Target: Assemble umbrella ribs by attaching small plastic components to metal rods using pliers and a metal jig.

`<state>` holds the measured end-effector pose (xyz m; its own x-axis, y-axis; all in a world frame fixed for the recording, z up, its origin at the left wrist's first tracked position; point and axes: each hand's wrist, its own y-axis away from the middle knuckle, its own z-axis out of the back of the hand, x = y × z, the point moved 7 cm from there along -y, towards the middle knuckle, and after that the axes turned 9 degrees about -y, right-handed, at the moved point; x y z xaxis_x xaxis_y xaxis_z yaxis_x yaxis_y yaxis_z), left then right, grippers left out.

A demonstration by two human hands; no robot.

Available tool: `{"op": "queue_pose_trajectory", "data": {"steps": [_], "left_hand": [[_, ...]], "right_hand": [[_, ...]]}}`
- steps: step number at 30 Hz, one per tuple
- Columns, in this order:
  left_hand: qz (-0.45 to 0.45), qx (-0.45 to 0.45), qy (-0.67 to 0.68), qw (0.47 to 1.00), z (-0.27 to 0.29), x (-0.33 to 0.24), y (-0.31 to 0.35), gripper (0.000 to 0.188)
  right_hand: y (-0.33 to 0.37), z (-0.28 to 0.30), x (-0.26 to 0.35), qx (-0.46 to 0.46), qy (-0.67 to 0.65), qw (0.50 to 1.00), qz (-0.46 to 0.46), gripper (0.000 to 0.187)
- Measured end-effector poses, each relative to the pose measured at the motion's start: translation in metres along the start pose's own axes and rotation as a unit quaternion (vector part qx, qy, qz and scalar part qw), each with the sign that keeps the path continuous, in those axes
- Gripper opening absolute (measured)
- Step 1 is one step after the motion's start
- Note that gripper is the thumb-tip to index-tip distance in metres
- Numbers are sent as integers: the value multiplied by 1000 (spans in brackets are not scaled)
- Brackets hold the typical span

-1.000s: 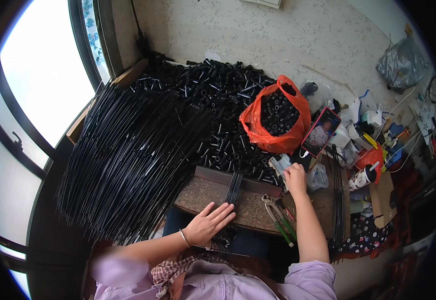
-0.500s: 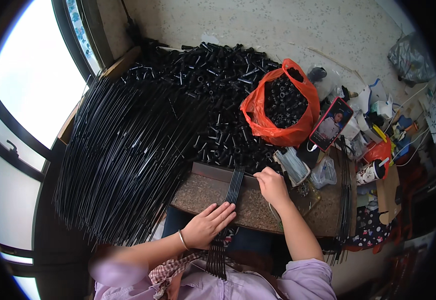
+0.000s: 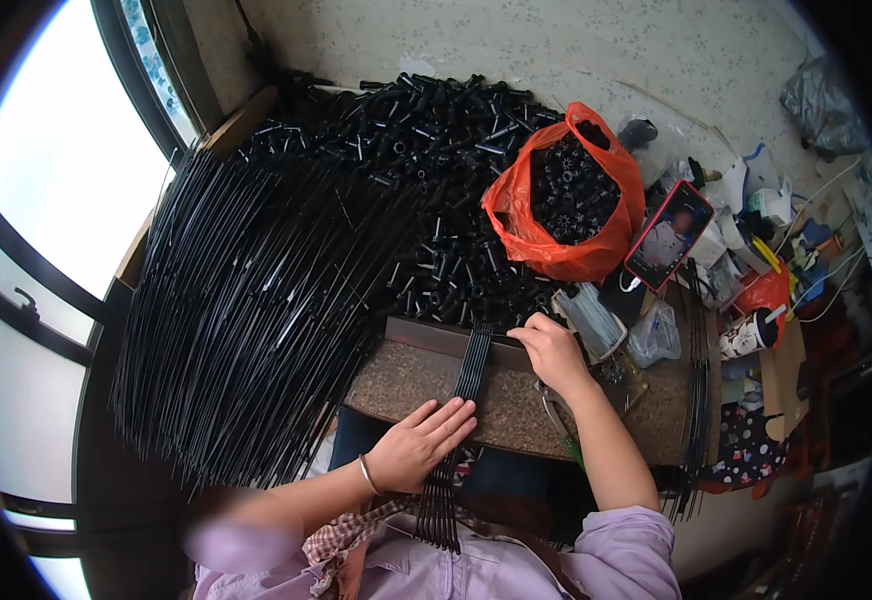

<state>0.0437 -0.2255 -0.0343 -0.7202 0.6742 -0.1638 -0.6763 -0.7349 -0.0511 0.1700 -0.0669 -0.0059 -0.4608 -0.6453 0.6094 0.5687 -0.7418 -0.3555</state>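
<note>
A flat row of thin black metal rods (image 3: 472, 367), possibly umbrella ribs, lies across the brown speckled tabletop (image 3: 396, 380). Its lower ends fan out past the near edge toward my lap. Flat on top of the row rests my left hand (image 3: 423, 443), fingers stretched out together. My right hand (image 3: 554, 357) is closed in a pinch just right of the rods' far ends, by the upright dark strip (image 3: 426, 336) along the back of the work area. What is between its fingertips is too small to make out. Pliers (image 3: 556, 410) with a green handle lie beneath my right wrist.
A large sheaf of black rods (image 3: 246, 310) covers the left. Behind is a heap of black tubular parts (image 3: 456, 215). An orange plastic bag (image 3: 606, 255) of small black parts, a phone (image 3: 669, 236), clear bags and a patterned cup (image 3: 746, 337) stand right. More rods (image 3: 696, 400) overhang the right.
My right hand has shifted slightly up, still pinched, and the pliers beneath its wrist show more. My left hand stays flat on the rods. The whole view has shifted a little.
</note>
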Motion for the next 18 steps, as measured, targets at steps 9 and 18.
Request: {"op": "queue_pose_trajectory", "data": {"steps": [9,18], "left_hand": [[3,0,-20,1000,0,0,1,72],[0,-10,-16,1000,4,0,3,69]], "right_hand": [[1,-7,1,29,-9,999,-42,15],[-1,-11,2,43,-55,998,3,13]]}}
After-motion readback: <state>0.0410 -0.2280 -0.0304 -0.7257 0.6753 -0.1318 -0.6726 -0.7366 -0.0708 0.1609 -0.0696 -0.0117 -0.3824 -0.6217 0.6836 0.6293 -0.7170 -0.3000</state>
